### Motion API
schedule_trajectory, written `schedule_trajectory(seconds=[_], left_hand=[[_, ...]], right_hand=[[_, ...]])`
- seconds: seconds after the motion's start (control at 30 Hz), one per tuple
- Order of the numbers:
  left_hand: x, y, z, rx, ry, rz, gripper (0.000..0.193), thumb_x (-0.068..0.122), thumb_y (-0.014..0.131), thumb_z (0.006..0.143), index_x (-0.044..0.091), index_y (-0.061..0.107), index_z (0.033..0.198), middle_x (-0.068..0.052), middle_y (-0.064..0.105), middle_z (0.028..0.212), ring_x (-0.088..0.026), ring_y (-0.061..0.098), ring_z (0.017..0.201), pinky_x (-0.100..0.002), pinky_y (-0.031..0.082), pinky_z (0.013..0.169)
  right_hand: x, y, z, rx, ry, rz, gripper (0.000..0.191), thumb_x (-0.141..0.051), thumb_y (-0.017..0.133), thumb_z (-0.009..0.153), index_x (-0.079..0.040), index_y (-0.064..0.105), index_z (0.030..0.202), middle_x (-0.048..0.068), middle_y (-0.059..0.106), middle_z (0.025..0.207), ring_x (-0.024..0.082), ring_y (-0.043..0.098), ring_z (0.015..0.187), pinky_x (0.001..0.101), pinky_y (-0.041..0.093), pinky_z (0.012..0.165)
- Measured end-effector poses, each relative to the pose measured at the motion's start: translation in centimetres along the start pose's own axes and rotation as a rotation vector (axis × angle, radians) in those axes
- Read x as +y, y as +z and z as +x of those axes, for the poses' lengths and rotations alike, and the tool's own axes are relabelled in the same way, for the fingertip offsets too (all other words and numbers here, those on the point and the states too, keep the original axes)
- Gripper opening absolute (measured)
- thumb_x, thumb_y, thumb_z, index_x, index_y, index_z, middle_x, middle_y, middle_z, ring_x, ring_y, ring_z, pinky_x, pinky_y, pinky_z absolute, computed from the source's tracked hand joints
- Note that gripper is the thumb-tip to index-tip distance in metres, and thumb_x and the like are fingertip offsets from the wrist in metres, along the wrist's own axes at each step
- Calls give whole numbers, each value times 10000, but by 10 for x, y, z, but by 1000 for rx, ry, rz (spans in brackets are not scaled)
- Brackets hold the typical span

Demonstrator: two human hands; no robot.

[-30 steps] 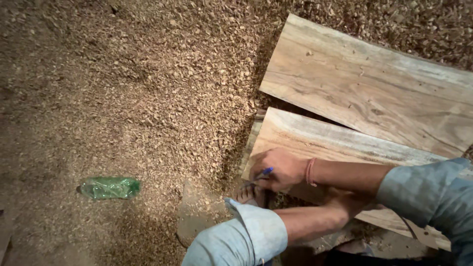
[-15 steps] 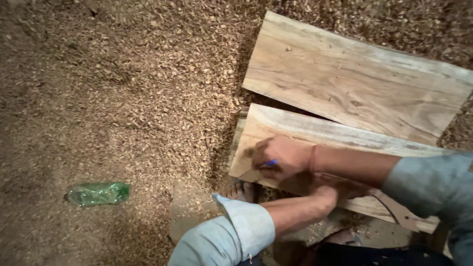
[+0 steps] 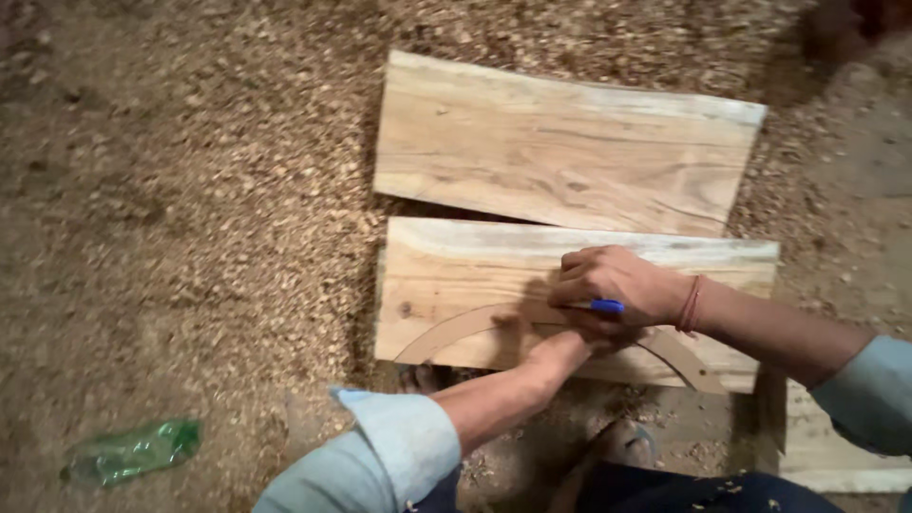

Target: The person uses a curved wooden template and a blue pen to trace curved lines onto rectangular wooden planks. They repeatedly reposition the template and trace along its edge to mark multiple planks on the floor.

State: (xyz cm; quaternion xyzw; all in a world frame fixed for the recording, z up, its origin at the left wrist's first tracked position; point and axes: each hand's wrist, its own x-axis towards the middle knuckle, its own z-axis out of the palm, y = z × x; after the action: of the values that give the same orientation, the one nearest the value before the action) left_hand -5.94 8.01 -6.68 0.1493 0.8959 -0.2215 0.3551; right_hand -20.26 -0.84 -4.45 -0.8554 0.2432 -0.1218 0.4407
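Two pale wooden planks lie on a floor covered in sawdust: a far plank [image 3: 560, 152] and a near plank [image 3: 456, 275]. On the near plank rests a thin curved wooden template [image 3: 456, 332], arched like a bow. My left hand [image 3: 560, 353] presses down on the middle of the template. My right hand [image 3: 617, 283] is shut on a blue pen [image 3: 606, 306], its tip hidden under the fingers at the template's upper edge. A red thread band circles my right wrist. Both sleeves are light blue.
A crumpled green plastic bottle [image 3: 133, 451] lies in the sawdust at the lower left. Another pale board piece [image 3: 826, 446] shows at the lower right, under my right arm. Bare earth floor [image 3: 855, 142] lies at the right.
The view has swung left so both planks sit more central. My right hand with the pen has moved along the plank to the top of the curved template; my left hand still presses it.
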Motion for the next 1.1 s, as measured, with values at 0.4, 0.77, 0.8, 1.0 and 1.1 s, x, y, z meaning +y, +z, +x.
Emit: schedule_trajectory(seconds=[0.4,0.77,0.8,1.0,1.1], left_hand=[[-5,-8,-3,4,72,168,1693,345,1037,315,-67,8,1595,-226,-23,1693,-401,-53,1523,-552,-58,1224],[-32,-22,-2,45,149,293,1759,357,1058,261,-88,2,1595,-242,-24,1695,-416,-57,1517,-553,-60,1225],[-35,-20,2,49,144,295,1765,358,1060,256,-90,1,1595,-243,-25,1695,-417,-57,1516,-553,-60,1225],[-29,-10,14,61,128,257,1694,380,1030,338,-95,-19,1581,-236,-54,1689,-369,-81,1522,-495,-76,1240],[-25,-9,17,65,132,251,1618,369,1006,409,-46,-23,1587,-202,-65,1693,-339,-84,1530,-487,-79,1246]], right_hand=[[-1,4,-126,216,166,18,227,-151,760,786,-64,747,996,102,753,905,299,682,863,402,556,739],[-40,68,-239,518,396,-150,230,-76,772,755,-51,765,984,100,725,844,248,680,794,374,565,657],[-45,77,-246,545,425,-191,224,-71,774,758,-48,766,980,99,726,840,245,677,788,374,562,645],[-76,125,-285,685,518,-404,229,-41,754,759,-74,756,986,61,727,845,216,660,793,356,557,651],[-84,145,-301,651,567,-443,313,-63,753,696,-104,751,1005,44,724,839,215,655,785,362,538,640]])
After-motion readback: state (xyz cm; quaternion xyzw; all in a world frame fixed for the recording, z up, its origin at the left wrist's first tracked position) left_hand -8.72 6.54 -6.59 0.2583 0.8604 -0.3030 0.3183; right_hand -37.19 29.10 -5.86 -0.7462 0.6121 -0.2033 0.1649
